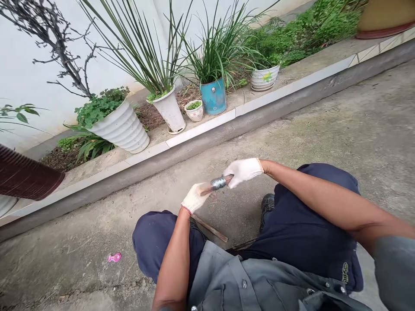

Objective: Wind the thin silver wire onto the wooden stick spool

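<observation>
A short wooden stick (206, 190) with silvery wire (218, 183) wound tightly round it is held out in front of my knees. In a white knitted glove with a red-edged cuff, my left hand (194, 198) is closed round the near end of the stick. My right hand (244, 171), gloved in white too, grips the far end just beyond the wire coil. Its fingertips are partly hidden behind the glove. Below my hands, a longer wooden handle (210, 227) lies by my left foot, its other end hidden by my leg.
A raised bed with a pale tiled edge (202, 128) crosses in front. Standing on it are a ribbed white pot (125, 127), a tall white pot (170, 110), a blue bucket (214, 98) and a low white pot (264, 79). A small pink object (114, 258) lies on the concrete.
</observation>
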`<state>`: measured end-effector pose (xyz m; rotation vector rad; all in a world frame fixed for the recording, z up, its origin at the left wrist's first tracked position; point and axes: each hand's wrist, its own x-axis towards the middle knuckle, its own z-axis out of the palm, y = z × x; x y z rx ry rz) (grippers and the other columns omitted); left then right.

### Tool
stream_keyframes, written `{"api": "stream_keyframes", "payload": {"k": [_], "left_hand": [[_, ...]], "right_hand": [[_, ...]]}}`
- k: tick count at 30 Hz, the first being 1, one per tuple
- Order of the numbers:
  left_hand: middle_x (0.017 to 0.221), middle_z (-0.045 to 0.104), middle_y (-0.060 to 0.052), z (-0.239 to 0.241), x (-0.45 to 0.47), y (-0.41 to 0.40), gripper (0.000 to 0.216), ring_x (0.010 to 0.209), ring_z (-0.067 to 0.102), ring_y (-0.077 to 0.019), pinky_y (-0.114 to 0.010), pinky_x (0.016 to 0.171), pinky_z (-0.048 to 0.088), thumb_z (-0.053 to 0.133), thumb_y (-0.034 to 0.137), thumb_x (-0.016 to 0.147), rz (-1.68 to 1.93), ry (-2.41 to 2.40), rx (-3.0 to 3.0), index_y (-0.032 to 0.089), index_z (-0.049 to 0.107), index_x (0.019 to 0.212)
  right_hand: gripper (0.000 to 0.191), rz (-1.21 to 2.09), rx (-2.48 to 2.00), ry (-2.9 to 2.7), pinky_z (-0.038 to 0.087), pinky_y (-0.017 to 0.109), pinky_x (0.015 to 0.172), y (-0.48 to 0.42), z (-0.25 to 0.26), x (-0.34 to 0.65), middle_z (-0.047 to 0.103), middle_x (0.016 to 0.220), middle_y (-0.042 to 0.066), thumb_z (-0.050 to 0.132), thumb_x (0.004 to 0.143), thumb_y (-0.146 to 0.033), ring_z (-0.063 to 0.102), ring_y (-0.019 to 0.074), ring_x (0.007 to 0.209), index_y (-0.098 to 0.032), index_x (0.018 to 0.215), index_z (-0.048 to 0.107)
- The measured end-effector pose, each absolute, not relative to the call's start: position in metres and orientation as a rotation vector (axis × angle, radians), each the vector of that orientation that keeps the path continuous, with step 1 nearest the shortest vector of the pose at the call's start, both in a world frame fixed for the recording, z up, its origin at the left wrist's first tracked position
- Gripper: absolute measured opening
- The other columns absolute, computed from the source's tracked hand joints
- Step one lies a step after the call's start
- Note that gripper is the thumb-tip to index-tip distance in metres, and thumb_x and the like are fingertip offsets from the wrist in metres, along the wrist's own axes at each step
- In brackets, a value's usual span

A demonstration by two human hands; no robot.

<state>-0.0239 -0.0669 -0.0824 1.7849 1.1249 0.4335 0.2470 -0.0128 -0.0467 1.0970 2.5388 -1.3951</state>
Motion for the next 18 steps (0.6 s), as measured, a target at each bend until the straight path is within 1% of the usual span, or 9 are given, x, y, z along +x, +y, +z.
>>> {"api": "stream_keyframes", "payload": {"k": [2, 4, 6, 9, 12, 14, 16, 18], "left_hand": [[0.087, 0.077, -0.007, -0.090, -0.018, -0.068, 0.039, 0.081, 0.071, -0.0206, -0.028, 0.077, 0.053, 0.053, 0.048, 0.099, 0.465, 1.209, 1.744, 0.016, 0.072, 0.088], [0.086, 0.076, -0.006, -0.095, -0.012, -0.070, 0.041, 0.080, 0.071, -0.0190, -0.026, 0.076, 0.052, 0.048, 0.046, 0.102, 0.434, 1.273, 1.783, 0.017, 0.071, 0.084], [0.087, 0.076, -0.004, -0.098, -0.006, -0.073, 0.039, 0.079, 0.070, -0.0176, -0.025, 0.075, 0.051, 0.045, 0.044, 0.103, 0.387, 1.282, 1.829, 0.018, 0.072, 0.090], [0.084, 0.075, -0.002, -0.097, 0.001, -0.078, 0.035, 0.076, 0.071, -0.0164, -0.024, 0.073, 0.050, 0.044, 0.040, 0.103, 0.356, 1.313, 1.824, 0.019, 0.072, 0.103], [0.080, 0.073, -0.001, -0.095, 0.005, -0.081, 0.034, 0.074, 0.070, -0.0169, -0.024, 0.071, 0.049, 0.043, 0.036, 0.104, 0.333, 1.352, 1.825, 0.019, 0.072, 0.109], [0.080, 0.073, -0.002, -0.096, 0.005, -0.081, 0.035, 0.075, 0.069, -0.0184, -0.025, 0.074, 0.049, 0.041, 0.034, 0.105, 0.318, 1.374, 1.908, 0.020, 0.073, 0.110], [0.087, 0.075, -0.004, -0.097, 0.004, -0.081, 0.036, 0.081, 0.070, -0.0208, -0.027, 0.079, 0.048, 0.041, 0.034, 0.106, 0.319, 1.410, 2.045, 0.022, 0.074, 0.110], [0.098, 0.077, -0.007, -0.097, 0.001, -0.079, 0.036, 0.089, 0.070, -0.0233, -0.028, 0.083, 0.047, 0.042, 0.034, 0.107, 0.317, 1.467, 2.171, 0.023, 0.075, 0.110]], "right_hand": [[0.032, -1.400, 1.246, 2.594, 0.029, 0.024, 0.061, -0.013, -0.043, 0.241, 0.059, 0.073, -0.004, 0.070, 0.075, -0.049, 0.048, 0.0114, 0.067, -0.019, 0.084, 0.063], [0.033, -1.373, 1.424, 2.616, 0.029, 0.025, 0.061, -0.012, -0.043, 0.236, 0.058, 0.071, -0.003, 0.067, 0.077, -0.052, 0.049, 0.0122, 0.067, -0.020, 0.085, 0.062], [0.034, -1.305, 1.605, 2.616, 0.030, 0.025, 0.060, -0.009, -0.046, 0.232, 0.058, 0.071, -0.002, 0.064, 0.080, -0.053, 0.050, 0.0131, 0.067, -0.020, 0.088, 0.062], [0.033, -1.066, 1.790, 2.662, 0.033, 0.025, 0.063, -0.003, -0.053, 0.231, 0.066, 0.080, 0.001, 0.061, 0.085, -0.051, 0.056, 0.0152, 0.072, -0.020, 0.094, 0.065], [0.031, -0.747, 1.909, 2.657, 0.037, 0.026, 0.068, 0.001, -0.057, 0.231, 0.073, 0.097, 0.005, 0.057, 0.091, -0.048, 0.063, 0.0192, 0.083, -0.023, 0.105, 0.069], [0.029, -0.530, 1.911, 2.602, 0.039, 0.028, 0.071, 0.002, -0.056, 0.231, 0.075, 0.103, 0.010, 0.055, 0.094, -0.043, 0.067, 0.0228, 0.089, -0.022, 0.109, 0.071], [0.028, -0.335, 1.830, 2.571, 0.042, 0.031, 0.075, 0.002, -0.055, 0.230, 0.075, 0.106, 0.016, 0.053, 0.095, -0.032, 0.069, 0.0265, 0.093, -0.018, 0.109, 0.072], [0.029, -0.297, 1.672, 2.568, 0.044, 0.034, 0.082, 0.001, -0.055, 0.228, 0.074, 0.111, 0.022, 0.052, 0.094, -0.022, 0.069, 0.0304, 0.101, -0.012, 0.111, 0.073]]}}
